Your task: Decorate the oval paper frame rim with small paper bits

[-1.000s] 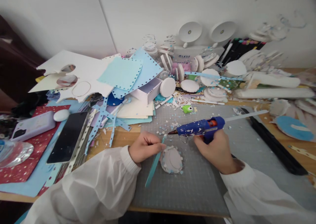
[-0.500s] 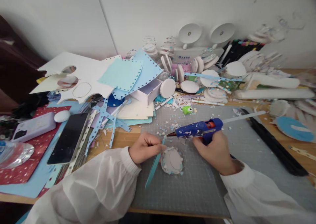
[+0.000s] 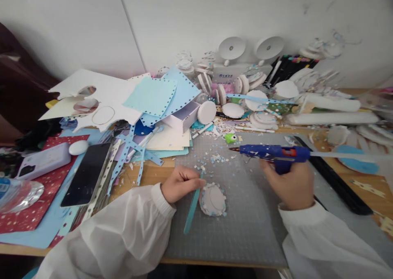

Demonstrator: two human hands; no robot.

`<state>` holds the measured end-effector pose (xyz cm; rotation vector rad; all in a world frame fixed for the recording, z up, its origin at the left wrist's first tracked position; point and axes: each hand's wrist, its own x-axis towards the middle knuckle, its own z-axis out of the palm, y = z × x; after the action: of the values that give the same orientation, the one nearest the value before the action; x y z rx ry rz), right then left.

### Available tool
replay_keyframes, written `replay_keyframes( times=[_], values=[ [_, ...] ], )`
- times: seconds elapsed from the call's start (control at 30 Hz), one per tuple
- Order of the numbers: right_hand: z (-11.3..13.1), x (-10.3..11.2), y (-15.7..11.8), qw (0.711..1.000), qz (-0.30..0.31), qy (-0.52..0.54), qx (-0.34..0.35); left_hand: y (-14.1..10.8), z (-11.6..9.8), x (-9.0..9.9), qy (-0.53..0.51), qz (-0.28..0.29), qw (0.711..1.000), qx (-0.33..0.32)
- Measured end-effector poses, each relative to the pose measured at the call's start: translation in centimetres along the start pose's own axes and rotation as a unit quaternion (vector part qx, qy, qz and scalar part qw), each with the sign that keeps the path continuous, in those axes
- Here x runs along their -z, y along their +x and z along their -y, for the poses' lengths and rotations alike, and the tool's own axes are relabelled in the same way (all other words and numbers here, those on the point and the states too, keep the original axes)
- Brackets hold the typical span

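Note:
My left hand (image 3: pixel 183 184) pinches a teal paper strip (image 3: pixel 192 212) near its upper end, and the strip slants down toward me. Just right of those fingertips a round white disc (image 3: pixel 213 199) with a ragged rim of pale blue and white bits lies on the grey cutting mat (image 3: pixel 242 238). In my right hand (image 3: pixel 290 184) is a blue glue gun (image 3: pixel 270 152), its fingers wrapped round the handle. The dark nozzle points left, above the mat and apart from the strip. A clear glue stick (image 3: pixel 346 155) sticks out of its back end.
Paper scraps (image 3: pixel 219 158) and a green frog-like figure (image 3: pixel 230 138) lie beyond the disc. White discs (image 3: pixel 233 110) and a pale drawer box (image 3: pixel 184 119) crowd the back. A black bar (image 3: pixel 334 176) lies right; a phone (image 3: pixel 86 174) and bottle (image 3: pixel 21 193) left.
My right hand has drawn the glue gun right, away from the strip's upper end, and levelled it. My left hand keeps its pinch on the strip. The view has shifted slightly.

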<state>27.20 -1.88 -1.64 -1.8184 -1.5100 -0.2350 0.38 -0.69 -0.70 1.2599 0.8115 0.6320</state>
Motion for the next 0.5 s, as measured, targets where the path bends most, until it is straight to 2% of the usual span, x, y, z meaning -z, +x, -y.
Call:
replay_keyframes(
  times=[0.13, 0.23, 0.33, 0.4, 0.5],
  values=[
    [-3.2, 1.7, 1.0, 0.997, 0.034, -0.072, 0.006, 0.0, 0.5, 0.1, -0.014, 0.004, 1.0, -0.006],
    [-4.7, 2.0, 1.1, 0.992, 0.078, -0.094, 0.02, 0.1, 0.7, 0.1, -0.022, 0.003, 1.0, -0.005],
    [-5.2, 1.7, 0.8, 0.985, 0.113, -0.125, 0.027, 0.1, 0.8, 0.1, -0.024, -0.005, 1.0, -0.009],
    [-5.2, 1.9, 0.5, 0.973, 0.124, -0.19, 0.04, 0.1, 0.8, 0.1, -0.019, -0.013, 1.0, -0.009],
    [-4.8, 3.6, -0.1, 0.941, 0.136, -0.303, 0.069, 0.2, 0.9, 0.0, -0.01, -0.027, 1.0, -0.01]
  ],
)
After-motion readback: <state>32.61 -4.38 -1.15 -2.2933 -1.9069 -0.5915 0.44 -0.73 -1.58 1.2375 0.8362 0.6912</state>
